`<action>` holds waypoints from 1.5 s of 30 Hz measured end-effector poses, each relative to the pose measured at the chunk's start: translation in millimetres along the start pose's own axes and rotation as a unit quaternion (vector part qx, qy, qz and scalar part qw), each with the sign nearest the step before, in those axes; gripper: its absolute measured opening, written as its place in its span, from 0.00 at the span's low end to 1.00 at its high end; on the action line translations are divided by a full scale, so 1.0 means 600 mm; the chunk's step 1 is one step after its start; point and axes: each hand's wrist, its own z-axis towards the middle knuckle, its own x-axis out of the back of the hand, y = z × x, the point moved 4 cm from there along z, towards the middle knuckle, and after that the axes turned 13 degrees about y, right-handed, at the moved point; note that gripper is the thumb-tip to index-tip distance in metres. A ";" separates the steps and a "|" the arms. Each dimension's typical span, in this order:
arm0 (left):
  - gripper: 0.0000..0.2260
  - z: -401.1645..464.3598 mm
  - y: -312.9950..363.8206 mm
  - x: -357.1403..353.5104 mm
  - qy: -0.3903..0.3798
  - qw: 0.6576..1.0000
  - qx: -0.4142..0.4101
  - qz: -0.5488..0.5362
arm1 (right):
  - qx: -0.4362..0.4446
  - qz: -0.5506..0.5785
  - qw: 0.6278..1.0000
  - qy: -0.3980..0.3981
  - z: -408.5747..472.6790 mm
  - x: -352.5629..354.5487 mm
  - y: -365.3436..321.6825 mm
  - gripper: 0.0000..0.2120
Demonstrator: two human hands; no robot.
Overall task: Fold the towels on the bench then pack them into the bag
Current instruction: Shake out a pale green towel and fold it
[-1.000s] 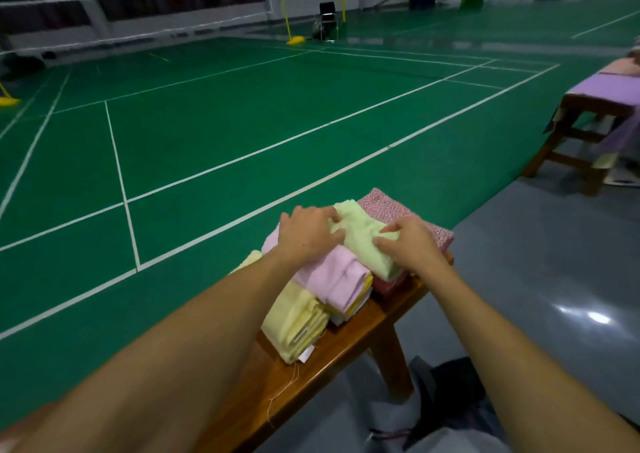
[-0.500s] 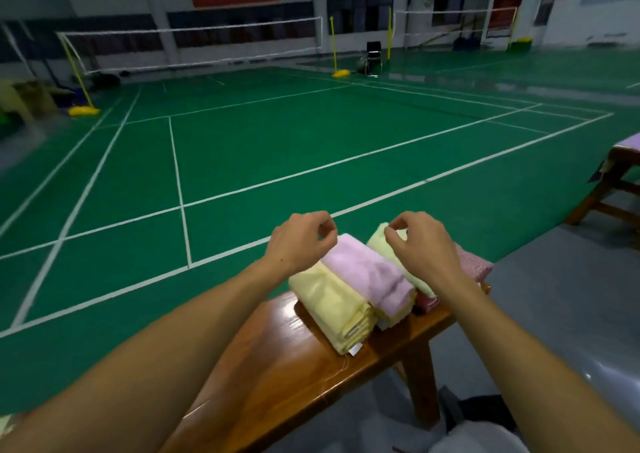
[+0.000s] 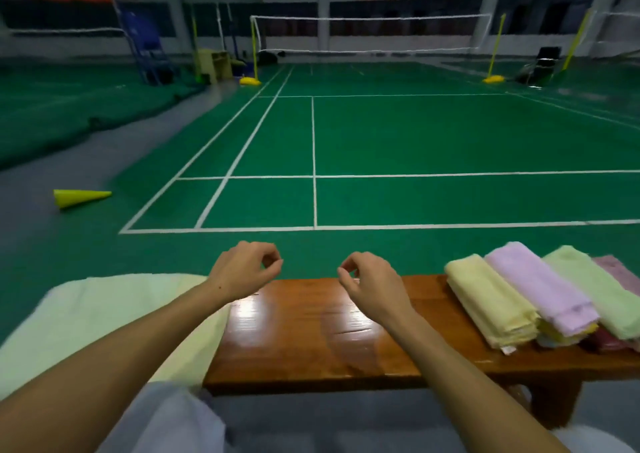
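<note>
Item, polished wooden bench (image 3: 311, 331): I logged four folded terry towels, yellow (image 3: 491, 307), lilac (image 3: 540, 289), pale green (image 3: 602, 293) and mauve (image 3: 620, 272), overlapping in a row at its right end, where half a second before both hands had been on them. Left hand (image 3: 242, 272) and right hand (image 3: 374, 279) had since come away and hovered apart over the bench's far edge, fingers loosely curled, thumb near forefinger, holding nothing. Item, unfolded pale cream towel (image 3: 104, 321), spread over the left end: I judged it next for folding; no bag was in view.
</note>
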 end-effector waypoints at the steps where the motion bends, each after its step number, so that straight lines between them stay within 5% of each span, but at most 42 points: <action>1: 0.08 -0.018 -0.041 0.011 0.002 1.000 0.015 0.012 | 0.011 0.013 1.000 -0.022 -0.002 -0.034 -0.034 0.12; 6: 0.06 -0.092 -0.205 0.054 0.001 0.995 0.089 0.037 | 0.032 0.054 0.993 -0.098 -0.010 -0.177 -0.175 0.11; 12: 0.06 -0.171 -0.341 0.056 -0.036 0.983 0.161 0.081 | -0.050 0.086 0.970 -0.220 -0.049 -0.332 -0.260 0.11; 18: 0.04 -0.218 -0.421 0.063 -0.036 0.969 0.232 0.078 | -0.133 0.161 0.942 -0.262 -0.080 -0.426 -0.349 0.12; 24: 0.04 -0.241 -0.437 0.055 -0.039 0.965 0.253 0.057 | -0.112 0.072 0.962 -0.240 -0.088 -0.452 -0.417 0.17; 28: 0.04 -0.250 -0.445 0.060 -0.012 0.960 0.275 0.057 | -0.174 0.156 0.941 -0.246 -0.087 -0.462 -0.423 0.09; 31: 0.04 -0.259 -0.463 0.078 0.041 0.945 0.314 0.080 | -0.226 0.339 0.898 -0.165 -0.064 -0.435 -0.412 0.09; 35: 0.10 -0.249 -0.474 0.094 0.046 0.935 0.339 0.087 | -0.250 0.430 0.867 0.019 -0.019 -0.342 -0.340 0.11; 39: 0.21 -0.195 -0.399 0.069 -0.024 0.953 0.296 0.058 | -0.246 0.427 0.861 0.126 0.016 -0.247 -0.215 0.10; 45: 0.20 -0.107 -0.190 -0.068 -0.118 0.978 0.172 -0.018 | -0.261 0.328 0.897 0.142 0.017 -0.128 0.021 0.11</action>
